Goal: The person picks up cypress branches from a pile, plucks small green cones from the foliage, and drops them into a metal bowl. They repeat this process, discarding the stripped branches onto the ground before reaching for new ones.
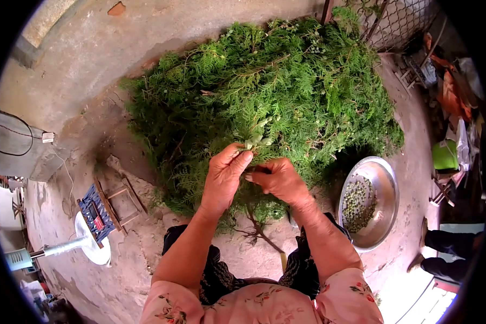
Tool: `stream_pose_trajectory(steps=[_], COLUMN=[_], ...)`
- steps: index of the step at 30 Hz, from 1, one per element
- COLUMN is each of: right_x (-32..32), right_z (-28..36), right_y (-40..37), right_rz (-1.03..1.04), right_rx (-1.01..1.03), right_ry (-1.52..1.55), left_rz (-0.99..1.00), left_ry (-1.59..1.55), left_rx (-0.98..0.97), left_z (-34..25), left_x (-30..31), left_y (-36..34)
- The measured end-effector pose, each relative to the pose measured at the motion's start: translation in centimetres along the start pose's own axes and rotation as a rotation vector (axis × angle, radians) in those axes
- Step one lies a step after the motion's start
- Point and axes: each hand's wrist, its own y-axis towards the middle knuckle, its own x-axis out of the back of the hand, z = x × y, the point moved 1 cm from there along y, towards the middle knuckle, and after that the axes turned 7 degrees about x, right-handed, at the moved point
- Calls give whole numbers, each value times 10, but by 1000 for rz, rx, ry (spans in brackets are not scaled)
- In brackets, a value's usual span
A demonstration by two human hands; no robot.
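My left hand is closed, with thumb and forefinger pinching a small evergreen sprig that carries pale green cones. Close by on the right, my right hand has its fingers curled together near the sprig's lower part; what they hold, if anything, is hidden. Both hands are above the near edge of a large heap of green conifer branches. A metal basin stands to the right of my right forearm, with many small green cones inside it.
A bare branch stem lies between my knees. On the left are a small folding stool and a white standing fan. Another person's legs show at the right. Assorted items, including a green container, line the right side.
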Motion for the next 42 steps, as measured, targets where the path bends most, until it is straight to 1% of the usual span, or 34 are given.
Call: stream_pose_trajectory(steps=[1,2,4,5,6,8,9,10,13,14,16,17,18,19,20,21,22,24,26,28,30,31,32,33,34,36,37,38,40,42], right_x=[5,9,16,18,21,30,30,30,25,23,19,18,17,16,16,13,13,11,9,7,10,11,11,11,11,11,11,11,11,14], right_z=[6,10,13,4,3,10,10,12,16,17,19,13,10,7,5,3,1,-1,0,7,8,9,9,10,11,12,11,9,6,3], right_y=[-1,-2,-3,-1,-1,1,1,0,-3,-3,-5,-5,-5,-6,-6,-5,-5,-3,-4,-5,-5,-5,-5,-5,-5,-5,-5,-4,-3,-3], right_rz=[119,119,-64,-246,-247,-396,-391,-390,-232,-232,-137,-140,-141,-124,-107,-125,-126,-3,-28,-135,-105,-78,-81,-72,-67,-67,-89,-109,-95,-75], right_rx=[-116,-117,-69,39,37,211,274,271,207,207,192,81,79,42,4,-30,-30,-33,-34,-21,-33,-47,-48,-15,17,85,71,56,39,21], right_ry=[37,36,-78,104,104,243,325,327,397,397,375,458,460,617,773,806,807,1081,1042,950,944,938,938,821,702,625,579,533,545,559], left_rz=[-28,-29,14,15,15,76,55,54,85,79,71,65,60,61,71,80,82,69,82,95,94,94,94,97,106,90,94,106,97,107], left_ry=[88,88,471,537,535,571,537,537,594,583,572,522,472,473,355,236,237,105,113,122,224,223,329,433,428,482,533,529,580,525], left_rx=[-38,-38,-121,-205,-203,-211,-200,-197,-206,-196,-184,-98,-14,-12,63,137,137,118,146,174,139,141,125,107,108,145,103,104,80,91], left_z=[-3,-3,-4,-3,-2,-2,-1,-2,-8,-9,-11,-11,-10,-10,-10,-9,-9,-9,-8,-8,-11,-11,-11,-11,-12,-12,-10,-10,-11,-9], left_x=[-1,2,8,7,7,7,6,6,4,4,4,4,5,4,4,4,3,1,5,6,5,6,7,8,7,6,7,7,6,5], left_y=[0,-1,-3,-2,-3,-4,-5,-6,-6,-6,-6,-6,-7,-7,-8,-8,-8,-9,-8,-7,-6,-6,-6,-5,-6,-8,-6,-6,-7,-6])
